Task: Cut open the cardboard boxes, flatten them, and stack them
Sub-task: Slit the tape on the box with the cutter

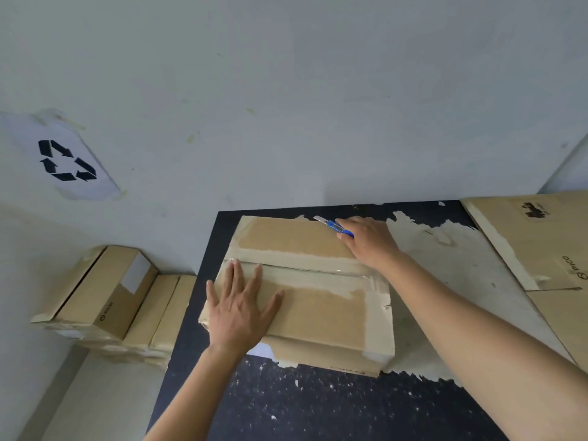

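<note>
Black, peeling tabletop (318, 409) carries a taped cardboard box (318, 307) at centre and flattened cardboard (541, 243) at 3 o'clock. More boxes (105, 291) sit at 9 o'clock. Left hand (241, 310) presses flat, fingers spread, on the box; right hand (369, 240) grips a blue utility knife (339, 226) at its 1 o'clock corner.

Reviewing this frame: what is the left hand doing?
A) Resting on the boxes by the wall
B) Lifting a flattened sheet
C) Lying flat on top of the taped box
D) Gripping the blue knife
C: the left hand lies flat with spread fingers on top of the taped box, while the right hand holds the blue utility knife.
</note>
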